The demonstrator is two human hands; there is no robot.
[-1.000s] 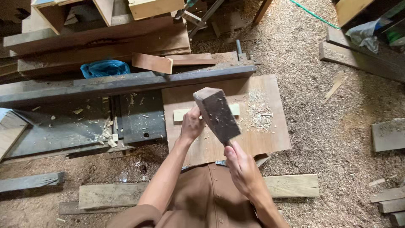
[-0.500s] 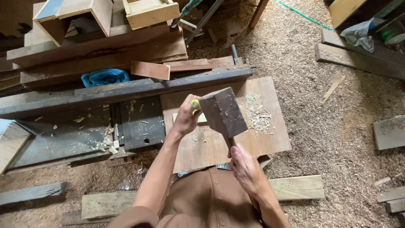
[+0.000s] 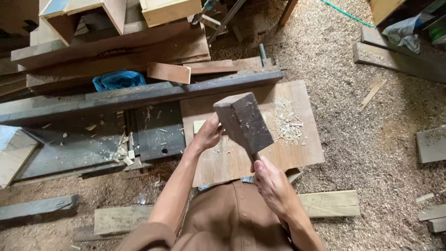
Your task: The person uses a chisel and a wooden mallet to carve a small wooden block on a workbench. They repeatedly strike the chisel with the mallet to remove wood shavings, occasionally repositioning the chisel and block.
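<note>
— Where is the mallet now?

— Raised over the plywood board, its dark head tilted, long axis slanting down to the right hand, which grips the handle.

— And the left hand?

— Just beside the head, on its left, closed around something small; what it holds I cannot tell.

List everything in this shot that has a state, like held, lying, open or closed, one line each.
Wooden mallet: raised, held by its handle in the right hand.
Left hand: closed on a small tool, mostly hidden behind the mallet.
Plywood board: lying flat, shavings scattered on it.
Dark beam: lying across the board's far edge.
Blue plastic bag: crumpled, behind the beam.
Pale wooden box: open-topped, on stacked planks.
</note>
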